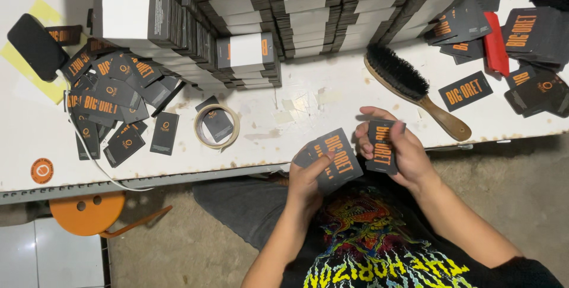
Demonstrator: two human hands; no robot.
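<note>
We see both hands held just off the near edge of the white table [284,139], above the lap. Our left hand [305,181] is closed around a fanned stack of black cards [335,160] with orange print, thumb laid across the face of the top card. Our right hand [394,145] grips a smaller black card stack [382,145] upright between thumb and fingers, just beside the fanned stack but not touching it.

On the table, a wooden-handled brush [415,89] with dark bristles lies at an angle, near the right hand. A single black card [465,91] sits just beside the brush. Further right lies a loose heap of the same cards [533,33] with a red object [495,51] among them; we cannot tell what it is. In the middle, a roll of tape [217,126] lies flat, with one dark card inside its ring. To the left, a scattered pile of black tags [109,104] spreads over the table, and a black flat object [37,46] rests on a yellow sheet [35,80]. Rows of banded card bundles [284,9] fill the far side. An orange stool [89,211] stands below the table edge at the left.
</note>
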